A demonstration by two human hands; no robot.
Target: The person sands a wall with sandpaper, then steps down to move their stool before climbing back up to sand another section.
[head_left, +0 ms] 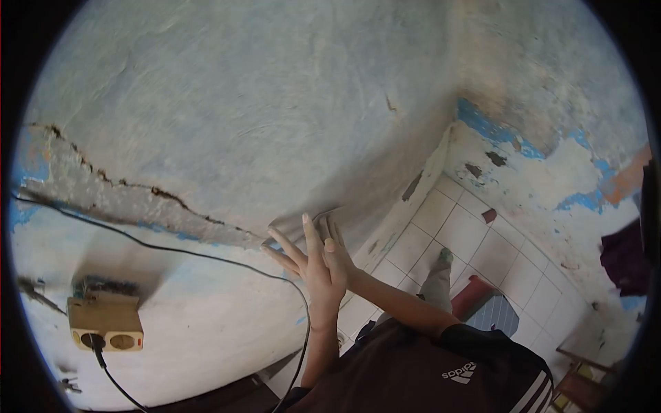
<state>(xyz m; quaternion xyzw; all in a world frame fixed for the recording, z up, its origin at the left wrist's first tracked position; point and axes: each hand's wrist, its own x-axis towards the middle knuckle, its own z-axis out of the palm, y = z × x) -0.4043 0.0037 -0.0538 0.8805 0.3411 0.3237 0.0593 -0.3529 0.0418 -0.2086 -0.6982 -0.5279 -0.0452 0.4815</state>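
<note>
My left hand (313, 268) is raised in front of the worn wall (275, 138), with its fingers stretched out and apart. Close against it, partly behind its fingers, is my right hand (339, 251), also with extended fingers. The two hands overlap near the thumbs and palms. No object shows in either one. Dark grey shading with a thin edge lies on the wall behind the fingertips; whether it is only shadow cannot be made out. A black cable (303, 296) runs just left of my left wrist.
A beige socket block (107, 323) with a plug is on the wall at left. A long crack (162, 194) crosses the plaster. White floor tiles (492, 255), a red and grey object (492, 313), a dark red cloth (623, 261) and wooden furniture (582, 389) are at right.
</note>
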